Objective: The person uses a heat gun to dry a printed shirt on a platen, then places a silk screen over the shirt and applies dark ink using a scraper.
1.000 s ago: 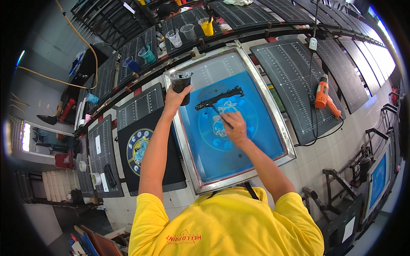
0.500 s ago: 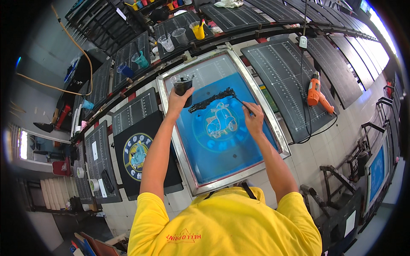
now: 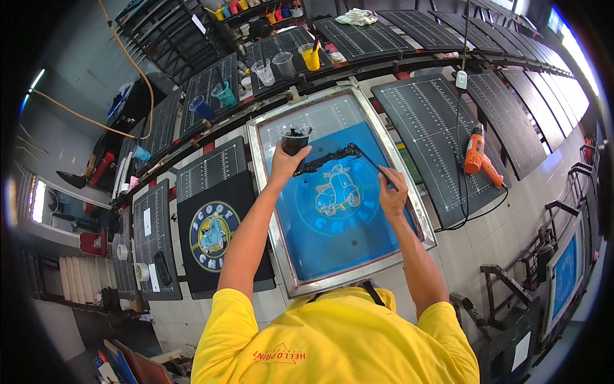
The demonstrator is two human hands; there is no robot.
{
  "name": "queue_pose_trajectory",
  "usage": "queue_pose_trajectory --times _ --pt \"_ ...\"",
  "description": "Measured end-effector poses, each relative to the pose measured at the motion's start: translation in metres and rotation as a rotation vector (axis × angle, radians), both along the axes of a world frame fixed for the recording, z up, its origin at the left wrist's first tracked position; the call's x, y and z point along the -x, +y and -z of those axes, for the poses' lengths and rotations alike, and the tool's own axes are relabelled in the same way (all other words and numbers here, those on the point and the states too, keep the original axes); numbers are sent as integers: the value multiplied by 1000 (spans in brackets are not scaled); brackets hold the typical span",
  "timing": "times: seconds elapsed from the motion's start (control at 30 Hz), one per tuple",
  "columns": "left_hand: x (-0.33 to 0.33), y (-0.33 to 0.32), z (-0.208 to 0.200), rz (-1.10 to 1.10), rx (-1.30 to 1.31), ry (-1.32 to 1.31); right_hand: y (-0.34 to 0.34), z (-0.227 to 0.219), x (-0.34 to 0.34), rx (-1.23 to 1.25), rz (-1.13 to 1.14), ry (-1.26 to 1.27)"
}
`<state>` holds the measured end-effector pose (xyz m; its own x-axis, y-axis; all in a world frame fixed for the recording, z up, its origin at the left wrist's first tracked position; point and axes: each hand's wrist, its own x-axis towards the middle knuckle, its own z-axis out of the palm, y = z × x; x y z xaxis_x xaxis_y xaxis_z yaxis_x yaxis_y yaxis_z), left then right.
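Note:
A silver-framed printing screen (image 3: pixel 279 253) with blue mesh (image 3: pixel 320 256) lies before me, a scooter design showing in its middle. My left hand (image 3: pixel 286 168) is wrapped round a clear plastic cup of black ink (image 3: pixel 295 144), held above the screen's upper left part. Across the mesh, above the scooter, runs a thick uneven band of black ink (image 3: pixel 329 158). My right hand (image 3: pixel 393 192) grips a thin dark stick (image 3: pixel 374 162), whose far tip is at the band's right end. Whether the tip touches the mesh I cannot tell.
A black printed shirt (image 3: pixel 246 221) lies on a board at the left. An orange heat gun (image 3: pixel 476 153) with a cord rests on the right-hand board (image 3: pixel 422 121). Beyond the screen stand cups of yellow (image 3: pixel 310 59), teal (image 3: pixel 224 96) and blue ink (image 3: pixel 201 109).
The whole view has shifted, so the scene sits slightly farther right and lower. Both hands keep their holds on the cup and the stick. The ink band looks much the same.

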<state>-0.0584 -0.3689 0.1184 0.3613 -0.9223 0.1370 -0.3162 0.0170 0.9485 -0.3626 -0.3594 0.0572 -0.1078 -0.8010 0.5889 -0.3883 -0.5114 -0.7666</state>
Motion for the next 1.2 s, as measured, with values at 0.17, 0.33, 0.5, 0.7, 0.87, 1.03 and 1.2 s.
queue_pose_trajectory --times 0.17,0.33,0.5,0.7,0.87,1.03,1.2 --pt "9 6 11 -30 -24 -51 0 0 6 -133 -22 -27" --pt "28 3 8 -5 63 -38 -3 0 17 -205 -17 -134" --pt "32 4 22 -14 64 -10 1 3 26 -192 -72 -77" --pt "29 11 26 0 67 62 19 -2 42 116 -214 410" --pt "34 15 22 -8 48 125 35 13 65 104 -408 906" --pt "34 17 19 -27 59 105 51 5 78 84 -452 948" --pt "28 19 22 -37 88 106 65 -13 77 67 -334 463"
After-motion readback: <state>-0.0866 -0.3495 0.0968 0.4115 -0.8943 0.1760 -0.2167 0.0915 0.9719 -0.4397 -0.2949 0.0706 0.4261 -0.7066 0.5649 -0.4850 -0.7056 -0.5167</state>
